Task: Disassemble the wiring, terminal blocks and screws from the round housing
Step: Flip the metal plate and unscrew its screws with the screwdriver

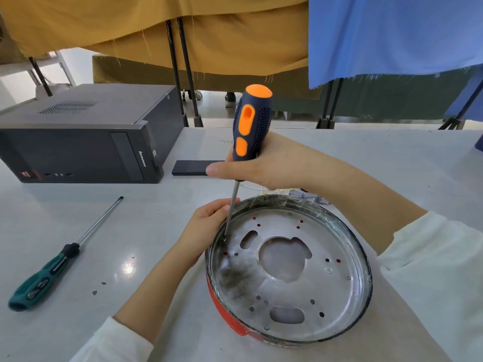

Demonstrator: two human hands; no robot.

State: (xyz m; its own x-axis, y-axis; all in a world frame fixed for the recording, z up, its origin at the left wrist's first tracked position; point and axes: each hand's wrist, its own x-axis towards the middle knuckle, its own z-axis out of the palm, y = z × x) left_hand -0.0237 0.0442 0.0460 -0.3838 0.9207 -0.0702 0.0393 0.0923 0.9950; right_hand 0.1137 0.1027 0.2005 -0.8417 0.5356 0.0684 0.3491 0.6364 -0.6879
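Observation:
The round housing [347, 291], a shallow silver metal pan with a red outer wall, lies on the table in front of me. Its floor has cut-outs, small holes and a few screws. My right hand [264, 165] grips an orange-and-blue screwdriver [252, 124] held nearly upright, its tip planted on a screw [224, 239] near the pan's left inner wall. My left hand [206, 228] holds the pan's left rim, fingers by the shaft. Behind the pan, loose white wires and grey terminal parts [305, 193] lie partly hidden by my right forearm.
A green-handled screwdriver [52, 267] lies on the table at the left. A black desktop computer case [86, 137] sits on its side at the back left, with a flat dark panel [194, 167] beside it. Small dark bits [98, 288] dot the table. Cloth-draped stands rise behind.

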